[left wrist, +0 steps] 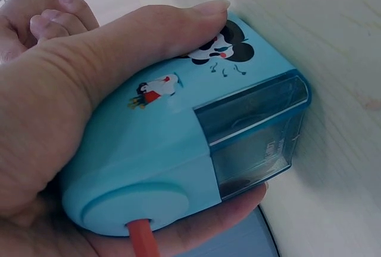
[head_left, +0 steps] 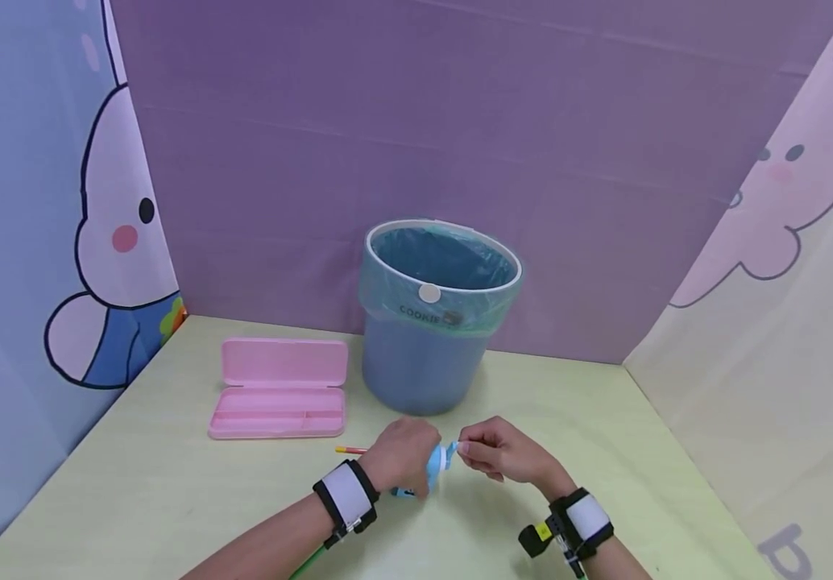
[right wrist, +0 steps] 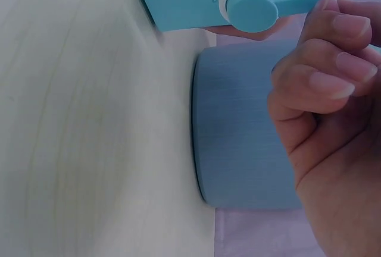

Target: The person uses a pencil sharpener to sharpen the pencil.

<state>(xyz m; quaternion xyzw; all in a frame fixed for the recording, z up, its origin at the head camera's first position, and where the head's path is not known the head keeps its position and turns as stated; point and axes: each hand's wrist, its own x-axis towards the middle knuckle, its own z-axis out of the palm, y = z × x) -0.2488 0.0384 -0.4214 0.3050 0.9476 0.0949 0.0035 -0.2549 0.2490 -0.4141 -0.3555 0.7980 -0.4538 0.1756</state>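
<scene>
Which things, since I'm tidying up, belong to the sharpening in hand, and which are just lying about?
In use:
blue sharpener, held by the left hand
pencil, inserted in it
crank, pinched by the right hand

Apparently idle, touched by neither hand:
open pink case
lined bin

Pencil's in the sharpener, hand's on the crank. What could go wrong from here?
1. The slim red pencil might spin or back out: neither hand visibly grips its protruding end.
2. The right hand pinches just the end of the narrow light-blue plastic crank handle, so it could slip off.
3. The boxy light-blue plastic sharpener may twist: only the left hand grips its body.
</scene>
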